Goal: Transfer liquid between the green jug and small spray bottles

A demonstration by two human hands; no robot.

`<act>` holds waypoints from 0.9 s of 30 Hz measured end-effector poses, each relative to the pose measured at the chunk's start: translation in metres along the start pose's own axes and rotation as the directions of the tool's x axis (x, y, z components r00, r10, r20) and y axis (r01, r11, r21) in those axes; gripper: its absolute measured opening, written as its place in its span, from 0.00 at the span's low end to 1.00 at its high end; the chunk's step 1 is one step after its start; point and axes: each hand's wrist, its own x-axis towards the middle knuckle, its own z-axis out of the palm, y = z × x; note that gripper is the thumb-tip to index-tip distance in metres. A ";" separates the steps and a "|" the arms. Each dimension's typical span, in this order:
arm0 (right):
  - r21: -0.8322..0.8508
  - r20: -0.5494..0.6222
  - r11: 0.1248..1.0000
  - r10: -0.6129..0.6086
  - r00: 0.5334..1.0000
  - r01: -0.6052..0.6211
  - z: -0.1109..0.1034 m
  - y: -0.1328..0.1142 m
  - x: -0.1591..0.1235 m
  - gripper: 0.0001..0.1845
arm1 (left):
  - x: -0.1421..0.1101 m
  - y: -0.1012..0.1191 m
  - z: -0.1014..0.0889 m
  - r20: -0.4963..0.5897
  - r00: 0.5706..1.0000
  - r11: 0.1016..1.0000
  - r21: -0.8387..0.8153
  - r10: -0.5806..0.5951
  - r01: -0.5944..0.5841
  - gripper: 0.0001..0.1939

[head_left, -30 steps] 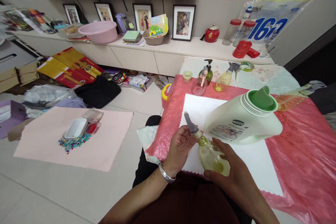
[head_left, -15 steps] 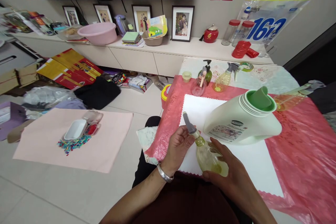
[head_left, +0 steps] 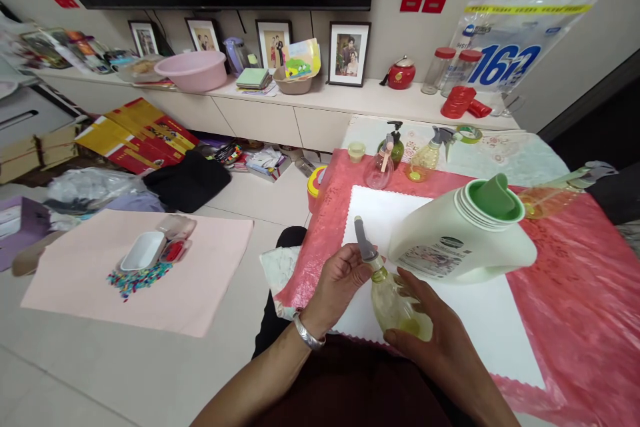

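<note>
A clear yellowish spray bottle (head_left: 390, 303) with a grey spray head (head_left: 365, 240) is held tilted between my two hands, above the near left part of a white mat (head_left: 500, 340). My left hand (head_left: 343, 280) has its fingers closed round the collar of the spray head. Wrapped about the bottle's body is my right hand (head_left: 435, 320). A little yellowish liquid shows at the bottom of the bottle. Just beyond my right hand stands a large pale green detergent jug (head_left: 450, 240) with a green cap (head_left: 495, 199) set in its mouth.
Behind the mat are a pink spray bottle (head_left: 379, 170), a green pump bottle (head_left: 397, 147), another spray bottle (head_left: 425, 159) and a small cup (head_left: 356, 151). An orange spray bottle (head_left: 555, 197) stands right. On the floor, a pink sheet (head_left: 200, 300) bears a white tray (head_left: 144, 251) and colourful bits.
The view has shifted slightly, so the background sits a little lower. Both hands keep their hold on the spray bottle, and the bottle stands slightly more upright.
</note>
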 end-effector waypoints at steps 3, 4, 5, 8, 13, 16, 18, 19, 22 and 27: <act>0.040 -0.019 0.999 0.001 1.000 0.000 0.004 0.009 0.000 0.46 | 0.000 0.000 -0.003 -0.008 1.000 0.999 0.032 0.005 -0.004 0.16; 0.051 -0.022 0.999 0.005 1.000 -0.004 0.005 0.012 0.000 0.46 | 0.000 0.000 -0.004 -0.016 1.000 0.999 0.049 0.010 -0.009 0.16; 0.060 -0.017 0.998 0.008 1.000 -0.007 0.006 0.014 0.000 0.46 | 0.000 0.001 -0.004 -0.023 1.000 0.997 0.070 0.016 -0.015 0.15; 0.084 0.011 0.996 0.017 1.000 -0.018 0.007 0.012 -0.001 0.47 | 0.001 0.009 -0.006 -0.033 0.999 0.991 0.128 0.041 -0.036 0.14; 0.113 0.019 0.992 0.049 0.999 -0.051 0.002 -0.013 -0.002 0.46 | 0.006 0.024 -0.010 -0.024 0.998 0.980 0.192 0.062 -0.056 0.15; 0.111 0.010 0.992 0.055 0.998 -0.056 0.002 -0.021 -0.002 0.46 | 0.009 0.027 -0.013 0.014 1.000 0.956 0.290 0.026 -0.029 0.15; 0.102 0.014 0.994 0.038 0.999 -0.039 0.004 -0.015 -0.001 0.47 | 0.009 0.027 -0.014 0.038 0.999 0.948 0.317 -0.018 0.005 0.16; 0.101 0.019 0.994 0.029 0.999 -0.031 0.005 -0.010 0.001 0.47 | 0.009 0.026 -0.013 0.044 0.998 0.951 0.310 -0.034 0.019 0.17; 0.129 0.037 0.991 0.013 0.999 -0.018 0.010 0.006 0.004 0.48 | 0.008 0.027 -0.010 0.041 0.998 0.960 0.276 -0.050 0.037 0.18; 0.229 0.067 0.973 0.026 0.997 -0.041 0.014 0.013 0.005 0.48 | 0.006 0.026 -0.006 0.041 0.998 0.953 0.300 -0.055 0.041 0.19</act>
